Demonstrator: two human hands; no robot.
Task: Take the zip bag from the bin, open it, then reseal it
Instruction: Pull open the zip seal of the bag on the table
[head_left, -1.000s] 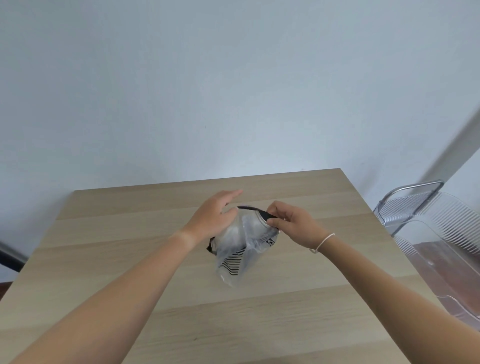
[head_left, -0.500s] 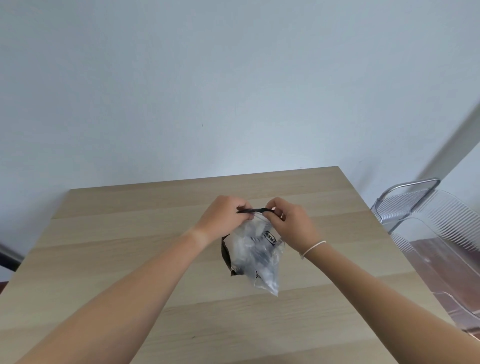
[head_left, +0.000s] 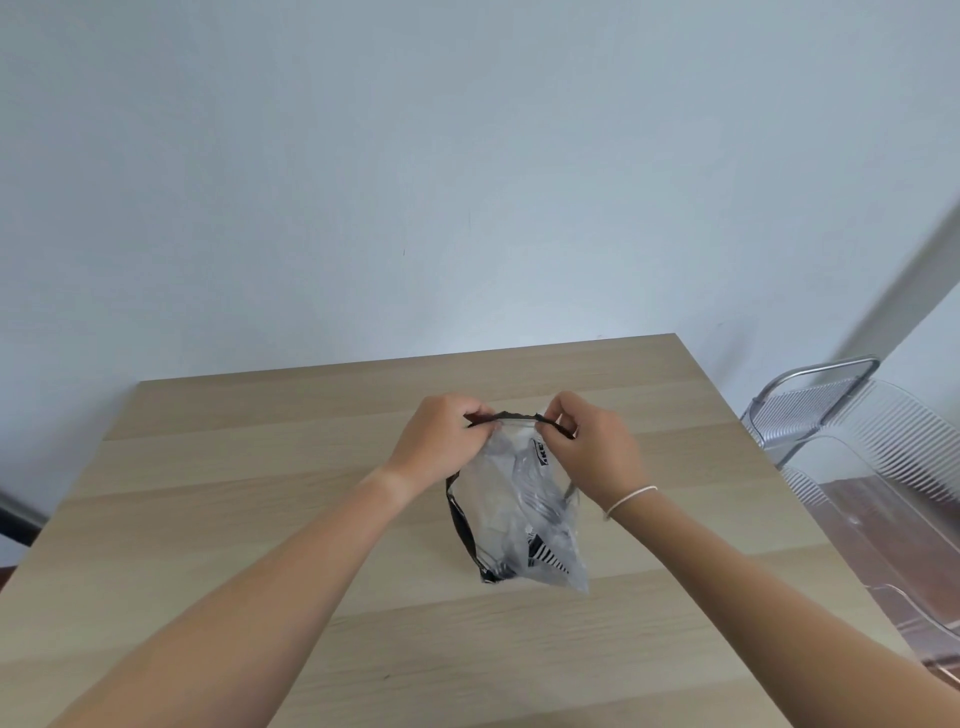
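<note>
1. Head view: we see the left hand (head_left: 439, 441) pinching the left end of the zip bag's (head_left: 514, 514) dark top strip, fingers curled onto it.
2. The right hand (head_left: 589, 447) pinches the same strip at its right end, thumb and fingers closed on it; a thin white band (head_left: 631, 499) circles that wrist.
3. Between the two grips the black zip strip (head_left: 511, 417) runs nearly level and a little wavy. We cannot tell whether the seal along it is pressed together or parted.
4. Below the grips the zip bag hangs down toward us, clear and crinkled, with a black edge down the side under the left hand and striped black-and-white print near its lower end.
5. Part of a printed label (head_left: 543, 452) shows just below the right-hand pinch.
6. The bag's lower end sits over the light wooden table (head_left: 260, 493); we cannot tell whether it touches the top.
7. Well to the right of the right-hand grip, off the table's edge, stands a clear ribbed plastic bin (head_left: 883, 467) with a metal-framed chair (head_left: 810, 395) behind it.
</note>
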